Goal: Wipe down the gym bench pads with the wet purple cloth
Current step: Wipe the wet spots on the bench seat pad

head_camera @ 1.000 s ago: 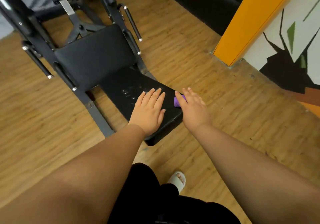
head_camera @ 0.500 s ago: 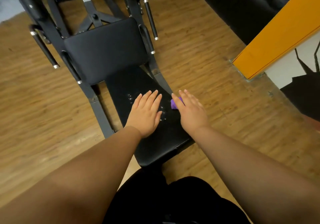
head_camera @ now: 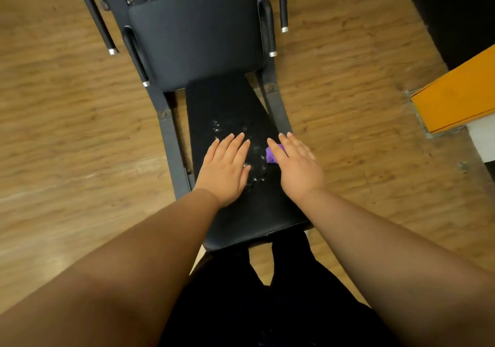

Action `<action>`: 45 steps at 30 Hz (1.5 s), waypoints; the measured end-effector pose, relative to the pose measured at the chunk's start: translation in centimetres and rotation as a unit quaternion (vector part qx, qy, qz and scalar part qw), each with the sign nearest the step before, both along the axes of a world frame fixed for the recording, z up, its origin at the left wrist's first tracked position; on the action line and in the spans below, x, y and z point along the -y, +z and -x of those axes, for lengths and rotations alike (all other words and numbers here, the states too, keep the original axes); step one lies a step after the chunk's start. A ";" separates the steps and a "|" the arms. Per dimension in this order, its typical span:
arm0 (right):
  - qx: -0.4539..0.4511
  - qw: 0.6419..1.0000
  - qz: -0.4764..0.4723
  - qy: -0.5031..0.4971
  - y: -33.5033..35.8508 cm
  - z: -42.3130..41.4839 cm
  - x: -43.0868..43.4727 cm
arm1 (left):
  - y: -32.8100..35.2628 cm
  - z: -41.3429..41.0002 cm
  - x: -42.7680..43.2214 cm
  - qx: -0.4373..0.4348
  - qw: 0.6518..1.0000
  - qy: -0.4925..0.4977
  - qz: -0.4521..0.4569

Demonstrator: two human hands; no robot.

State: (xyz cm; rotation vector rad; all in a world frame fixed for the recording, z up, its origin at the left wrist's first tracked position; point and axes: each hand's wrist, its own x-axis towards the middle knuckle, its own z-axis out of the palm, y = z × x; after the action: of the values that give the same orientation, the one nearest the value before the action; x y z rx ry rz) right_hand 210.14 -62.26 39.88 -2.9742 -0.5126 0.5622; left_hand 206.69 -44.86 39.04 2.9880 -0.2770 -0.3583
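While my left hand (head_camera: pixel 225 169) lies flat on the seat pad (head_camera: pixel 241 220), fingers straight and holding nothing, I see my right hand (head_camera: pixel 297 167) spread over the purple cloth (head_camera: pixel 271 155), pressing it onto the pad's right side, fingers straight too. Only a purple corner peeks out by the forefinger. Water droplets (head_camera: pixel 257 156) glisten between both hands; the back pad (head_camera: pixel 195 33) sits beyond.

On seat pad (head_camera: pixel 227 100), cloth (head_camera: pixel 271 156) apparently under right hand (head_camera: pixel 298 167).
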 end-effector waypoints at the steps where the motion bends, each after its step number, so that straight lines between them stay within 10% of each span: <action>1: -0.002 1.000 -0.002 0.014 -0.2 -0.3 0.4 | -0.2 0.0 0.5 0.000 1.000 0.014 -0.001; 19: -0.202 0.957 -0.104 0.182 -3.6 -1.2 7.8 | -2.4 6.5 10.5 0.012 0.950 0.311 0.005; 45: -0.173 0.935 -0.221 0.217 -7.0 -1.2 7.4 | -5.0 9.0 9.9 0.071 0.944 0.319 0.055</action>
State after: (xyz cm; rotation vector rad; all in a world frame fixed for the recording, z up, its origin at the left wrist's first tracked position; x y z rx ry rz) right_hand 211.30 -69.63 32.85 -2.2737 -1.0987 0.8471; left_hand 197.68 -54.75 34.01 2.7862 0.6276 -0.0513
